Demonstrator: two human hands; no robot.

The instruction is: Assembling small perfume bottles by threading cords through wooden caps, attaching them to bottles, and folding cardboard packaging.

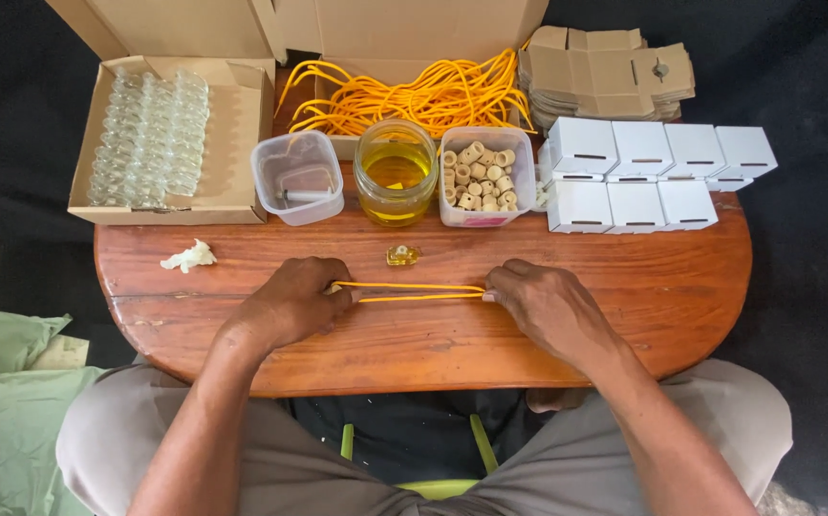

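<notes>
A doubled length of orange cord [419,291] is stretched flat between my two hands on the wooden table [681,287]. My left hand [291,302] pinches its left end and my right hand [540,300] pinches its right end. Just beyond the cord lies a small glass bottle [402,255] of yellow liquid, on its side, touched by neither hand.
Behind stand a clear tub [297,177] holding a small tool, a jar of yellow oil [395,172], a tub of corks [483,175], a box of small glass bottles [151,134], a box of orange cords [423,91], white boxes [643,172], flat cardboard blanks [600,72]. A white scrap [189,256] lies left.
</notes>
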